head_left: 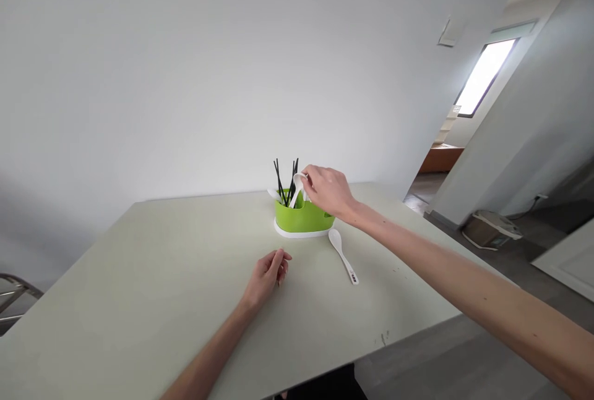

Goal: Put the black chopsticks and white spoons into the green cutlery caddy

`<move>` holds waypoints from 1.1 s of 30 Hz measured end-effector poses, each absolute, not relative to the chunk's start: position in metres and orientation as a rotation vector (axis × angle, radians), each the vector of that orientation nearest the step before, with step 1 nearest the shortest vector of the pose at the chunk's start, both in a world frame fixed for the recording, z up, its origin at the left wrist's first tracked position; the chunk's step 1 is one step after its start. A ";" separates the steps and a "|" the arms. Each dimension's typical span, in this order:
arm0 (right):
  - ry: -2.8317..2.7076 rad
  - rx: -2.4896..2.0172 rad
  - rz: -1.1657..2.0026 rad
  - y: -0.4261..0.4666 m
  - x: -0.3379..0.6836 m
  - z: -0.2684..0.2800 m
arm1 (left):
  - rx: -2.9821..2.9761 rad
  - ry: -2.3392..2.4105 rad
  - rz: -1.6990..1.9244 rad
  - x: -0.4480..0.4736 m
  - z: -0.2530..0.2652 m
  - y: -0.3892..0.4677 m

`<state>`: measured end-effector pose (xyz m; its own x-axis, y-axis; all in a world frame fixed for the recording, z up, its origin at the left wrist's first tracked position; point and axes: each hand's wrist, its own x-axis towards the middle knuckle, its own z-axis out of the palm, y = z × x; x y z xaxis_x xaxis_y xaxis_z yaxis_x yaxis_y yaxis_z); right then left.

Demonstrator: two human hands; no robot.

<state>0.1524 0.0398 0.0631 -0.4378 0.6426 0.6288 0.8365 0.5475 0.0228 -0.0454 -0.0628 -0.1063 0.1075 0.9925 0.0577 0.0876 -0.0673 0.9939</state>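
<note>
My right hand (330,188) pinches a white spoon (297,185) by its bowl end, over a green utensil holder (304,219) on a white base. The spoon tilts with its handle pointing down into the holder's left part. Several black chopsticks (279,178) stand in that part, and another white spoon (273,195) leans out at its left rim. On the table just in front of the holder lies a white spoon (342,255), bowl towards the holder. My left hand (268,273) rests on the table with its fingers curled in and nothing visible in them.
The pale table (176,276) meets a white wall (232,78) behind the holder. A dark chair frame (18,289) shows at the far left. On the floor to the right stands a box (489,230), beyond the table's edge.
</note>
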 end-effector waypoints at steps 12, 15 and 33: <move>-2.563 -1.007 -0.669 0.050 0.109 0.032 | 1.369 1.158 1.139 -0.045 -0.111 -0.060; -2.599 -1.037 -0.648 0.052 0.102 0.029 | 1.361 1.167 1.136 -0.044 -0.110 -0.061; -2.576 -1.060 -0.561 0.056 0.098 0.019 | 1.402 1.208 1.098 -0.044 -0.108 -0.062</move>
